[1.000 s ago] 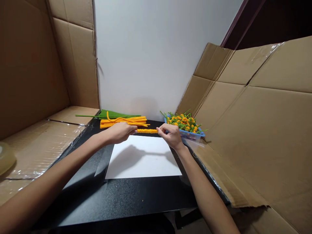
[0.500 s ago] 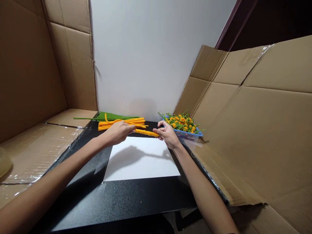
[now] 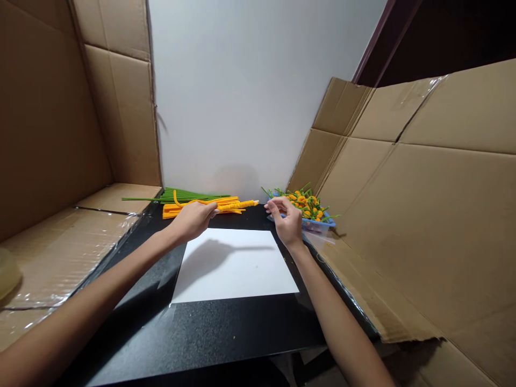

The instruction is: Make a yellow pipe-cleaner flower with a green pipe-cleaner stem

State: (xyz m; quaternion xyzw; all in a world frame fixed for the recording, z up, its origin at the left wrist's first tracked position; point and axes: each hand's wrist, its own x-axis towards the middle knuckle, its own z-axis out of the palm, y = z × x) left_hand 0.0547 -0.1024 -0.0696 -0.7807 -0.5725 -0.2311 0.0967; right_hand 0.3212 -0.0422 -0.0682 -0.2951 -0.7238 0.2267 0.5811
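Note:
My left hand [image 3: 194, 219] is closed on one end of a coiled orange pipe cleaner [image 3: 241, 204], which sticks out level to the right above the black table [image 3: 209, 333]. My right hand [image 3: 287, 219] hovers a little to the right of the coil's free tip, fingers curled and apart, holding nothing. Both hands are above the far edge of a white paper sheet [image 3: 236, 266].
A pile of straight orange pipe cleaners [image 3: 181, 208] and green stems [image 3: 181, 194] lies at the back left. A blue basket [image 3: 314, 224] of finished orange-and-green flowers [image 3: 304, 201] sits back right. Cardboard walls stand left and right; a tape roll [image 3: 7, 271] rests far left.
My right hand has let go of the coil's right end and drawn slightly away. The left hand now holds the coil alone and has lifted it a little toward the back.

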